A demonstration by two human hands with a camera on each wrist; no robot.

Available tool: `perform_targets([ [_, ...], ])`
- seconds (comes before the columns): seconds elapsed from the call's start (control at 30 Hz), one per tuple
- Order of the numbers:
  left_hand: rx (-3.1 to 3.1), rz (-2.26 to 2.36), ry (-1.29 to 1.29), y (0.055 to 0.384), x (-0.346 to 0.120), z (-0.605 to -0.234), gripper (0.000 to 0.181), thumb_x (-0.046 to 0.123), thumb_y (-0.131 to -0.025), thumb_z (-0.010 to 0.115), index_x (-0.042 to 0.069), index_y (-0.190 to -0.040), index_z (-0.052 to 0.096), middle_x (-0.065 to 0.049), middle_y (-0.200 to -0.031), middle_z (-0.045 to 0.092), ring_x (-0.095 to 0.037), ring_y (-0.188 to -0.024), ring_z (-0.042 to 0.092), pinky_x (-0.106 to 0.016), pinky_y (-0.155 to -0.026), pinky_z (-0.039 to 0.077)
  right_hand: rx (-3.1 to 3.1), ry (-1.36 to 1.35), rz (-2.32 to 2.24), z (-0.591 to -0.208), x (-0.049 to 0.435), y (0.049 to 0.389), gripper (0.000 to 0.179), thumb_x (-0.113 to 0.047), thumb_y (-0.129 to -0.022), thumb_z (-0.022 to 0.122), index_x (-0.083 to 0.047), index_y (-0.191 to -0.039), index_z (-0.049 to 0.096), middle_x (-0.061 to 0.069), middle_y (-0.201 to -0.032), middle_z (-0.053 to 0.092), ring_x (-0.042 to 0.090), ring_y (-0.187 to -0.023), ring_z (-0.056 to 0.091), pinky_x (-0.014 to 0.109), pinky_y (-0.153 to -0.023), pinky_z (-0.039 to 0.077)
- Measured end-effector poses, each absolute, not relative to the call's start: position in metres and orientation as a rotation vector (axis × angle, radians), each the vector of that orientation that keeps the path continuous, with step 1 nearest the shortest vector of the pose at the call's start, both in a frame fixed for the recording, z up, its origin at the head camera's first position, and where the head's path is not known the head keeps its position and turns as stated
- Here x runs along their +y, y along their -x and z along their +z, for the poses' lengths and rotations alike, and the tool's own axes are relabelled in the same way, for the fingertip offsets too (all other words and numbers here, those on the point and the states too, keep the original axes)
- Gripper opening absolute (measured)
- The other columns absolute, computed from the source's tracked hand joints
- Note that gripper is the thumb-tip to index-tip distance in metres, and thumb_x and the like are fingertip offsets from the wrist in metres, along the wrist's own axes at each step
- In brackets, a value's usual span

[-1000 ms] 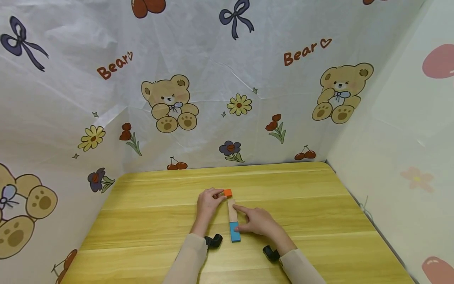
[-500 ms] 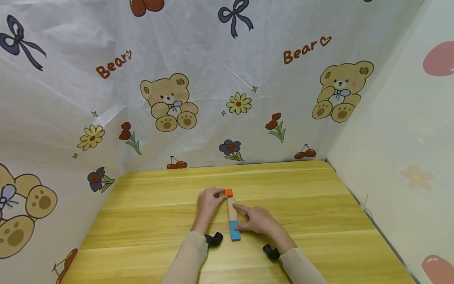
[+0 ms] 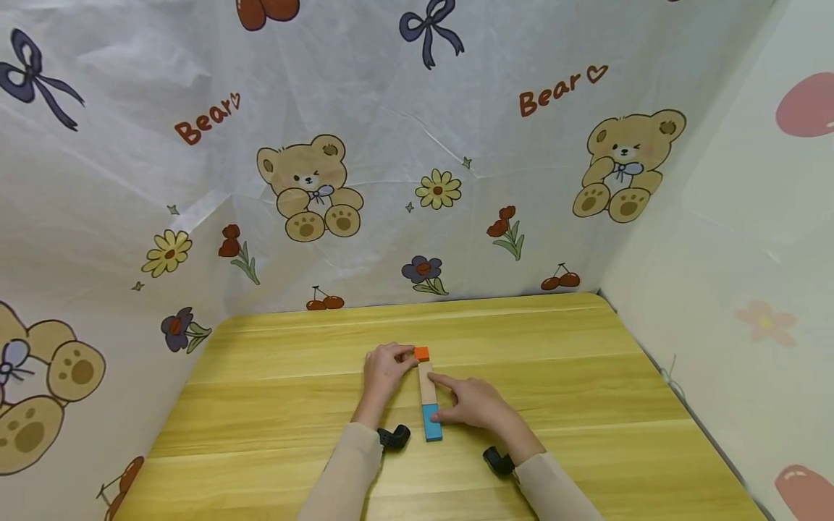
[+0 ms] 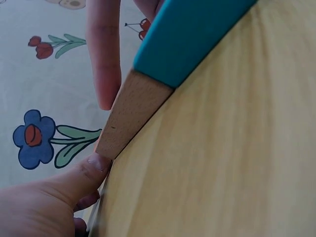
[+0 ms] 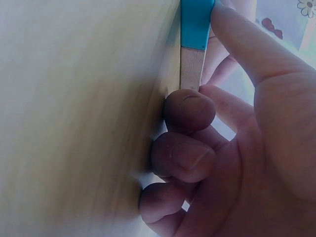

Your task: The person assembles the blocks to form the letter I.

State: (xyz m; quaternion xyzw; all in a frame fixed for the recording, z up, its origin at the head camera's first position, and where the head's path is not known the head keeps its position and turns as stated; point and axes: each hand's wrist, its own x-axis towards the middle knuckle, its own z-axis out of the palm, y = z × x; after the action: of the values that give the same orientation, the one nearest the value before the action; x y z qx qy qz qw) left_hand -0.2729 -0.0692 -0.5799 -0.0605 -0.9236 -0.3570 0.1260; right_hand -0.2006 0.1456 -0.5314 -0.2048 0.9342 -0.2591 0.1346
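A blue wooden block (image 3: pixel 433 430) and a plain wooden block (image 3: pixel 426 385) lie end to end in a line on the table, blue nearer the person. Just past the far end is a small orange block (image 3: pixel 422 354). My left hand (image 3: pixel 384 373) pinches its left side between index finger and thumb. In the left wrist view, that thumb (image 4: pixel 95 168) sits right at the plain block's end, and the orange one is almost wholly hidden. Stretched out, my right hand's (image 3: pixel 478 405) index finger touches the plain block; its thumb rests on the blue one. Its other fingers (image 5: pixel 183 157) bend down against the table.
The yellow wood-grain table (image 3: pixel 274 405) reaches back to a white cloth wall (image 3: pixel 384 246) printed with bears and flowers. Another pale wall (image 3: pixel 717 289) stands along the right side. Each wrist carries a black camera (image 3: pixel 394 438).
The orange block has shifted slightly to the right, together with my left fingers. The right hand and the other two blocks stay put; the head view tilts a little.
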Motion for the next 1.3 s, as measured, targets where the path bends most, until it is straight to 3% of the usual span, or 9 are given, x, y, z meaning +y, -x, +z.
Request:
perform_targets([
  [0.23,-2.689,-1.061,0.187,0.274,-0.068,-0.581,0.023,0.029,-0.088,0.088,0.020,-0.109,0.087,0.008,-0.075,0.068,-0.011,-0.072,0.051,-0.033,-0.078,0.033,2.695,0.570,-0.747,-0.534,0.148,0.203,0.084,-0.057,-0.089,0.081,-0.030,-0.161,0.049,-0.006,-0.060,0.043,0.012,-0.053,0.028,0.030,-0.055,0.022],
  [0.93,-2.674,-1.089,0.193,0.280,-0.070,-0.581,0.026,0.029,-0.088,0.088,0.018,-0.111,0.086,0.006,-0.077,0.071,-0.012,-0.072,0.049,-0.034,-0.079,0.034,2.706,0.595,-0.753,-0.538,0.147,0.210,0.083,-0.057,-0.089,0.080,-0.029,-0.161,0.049,-0.007,-0.059,0.041,0.012,-0.053,0.027,0.030,-0.055,0.022],
  [1.2,-2.671,-1.175,0.216,0.278,-0.074,-0.580,0.029,0.029,-0.094,0.083,0.012,-0.117,0.084,0.000,-0.084,0.074,-0.018,-0.079,0.057,-0.044,-0.089,0.041,2.693,0.583,-0.763,-0.537,0.147,0.211,0.082,-0.057,-0.090,0.080,-0.029,-0.161,0.049,-0.006,-0.060,0.042,0.012,-0.054,0.027,0.030,-0.056,0.022],
  [1.3,-2.673,-1.205,0.231,0.277,-0.078,-0.579,0.033,0.031,-0.098,0.078,0.009,-0.122,0.081,0.000,-0.087,0.073,-0.015,-0.078,0.057,-0.039,-0.086,0.045,2.678,0.595,-0.782,-0.537,0.149,0.211,0.080,-0.057,-0.093,0.076,-0.029,-0.162,0.047,-0.007,-0.060,0.041,0.012,-0.054,0.027,0.030,-0.056,0.022],
])
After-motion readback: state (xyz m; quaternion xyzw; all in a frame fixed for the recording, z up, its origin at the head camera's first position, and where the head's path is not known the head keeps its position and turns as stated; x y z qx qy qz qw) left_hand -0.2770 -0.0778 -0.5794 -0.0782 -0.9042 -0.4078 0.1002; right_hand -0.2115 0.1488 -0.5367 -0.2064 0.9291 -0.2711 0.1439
